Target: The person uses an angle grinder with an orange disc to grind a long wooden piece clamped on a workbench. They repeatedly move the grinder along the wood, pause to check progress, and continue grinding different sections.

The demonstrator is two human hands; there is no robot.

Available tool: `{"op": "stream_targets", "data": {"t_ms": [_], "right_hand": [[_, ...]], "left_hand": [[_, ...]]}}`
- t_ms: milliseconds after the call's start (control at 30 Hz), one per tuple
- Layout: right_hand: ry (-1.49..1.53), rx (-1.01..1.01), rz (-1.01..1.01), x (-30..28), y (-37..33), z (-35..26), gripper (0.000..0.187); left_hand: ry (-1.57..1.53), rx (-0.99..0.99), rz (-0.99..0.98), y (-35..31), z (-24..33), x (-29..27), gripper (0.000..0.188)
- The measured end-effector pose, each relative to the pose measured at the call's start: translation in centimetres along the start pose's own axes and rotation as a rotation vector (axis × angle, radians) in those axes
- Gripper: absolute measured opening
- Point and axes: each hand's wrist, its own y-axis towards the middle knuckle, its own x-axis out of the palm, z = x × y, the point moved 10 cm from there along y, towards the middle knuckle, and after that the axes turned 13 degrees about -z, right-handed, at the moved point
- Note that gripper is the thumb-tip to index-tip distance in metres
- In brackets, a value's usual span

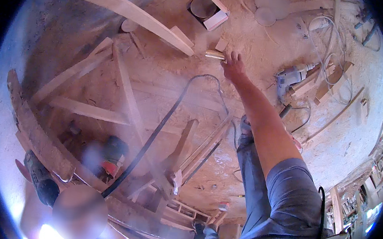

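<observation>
My right arm point(262, 115), in a grey short sleeve, stretches forward over the dusty floor. At its end my right hand point(234, 68) has its fingers bent around one end of a short, shiny yellow cylindrical piece point(214, 54). The rest of the piece sticks out to the left, and its kind is not clear. Just beyond it lies a small wood block point(221, 44). To the left, the tip of a long curved wooden board point(149, 22) comes close. My left hand is not in view.
A grey corded power drill point(290, 77) lies at the right beside wood offcuts point(334, 84) and a looped cable point(329, 49). An open box with a round tin point(202, 7) stands at the far side. Crossed timbers point(124, 76) and a black hose point(155, 132) occupy the left.
</observation>
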Motion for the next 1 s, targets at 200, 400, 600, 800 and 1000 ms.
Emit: {"op": "stream_targets", "data": {"t_ms": [200,400,600,800,1000], "right_hand": [[0.092,0.063,-0.198,3.9,-3.2,2.1,0.039],[0.797,0.291,-0.210,4.3,-12.6,5.7,0.050],[0.308,0.210,-0.319,4.8,-13.1,1.7,0.063],[0.336,0.267,-0.266,6.6,-9.6,1.0,0.042],[0.711,0.430,-0.153,3.8,-20.8,0.4,0.033]], "left_hand": [[0.009,0.023,-0.003,1.3,0.3,0.4,0.054],[0.016,0.033,-0.004,1.7,0.2,0.9,0.052],[0.020,0.079,0.010,2.7,0.7,1.7,0.050],[0.027,0.146,0.035,3.4,1.3,1.5,0.048],[0.020,0.133,0.092,-0.1,1.1,1.4,0.046]]}}
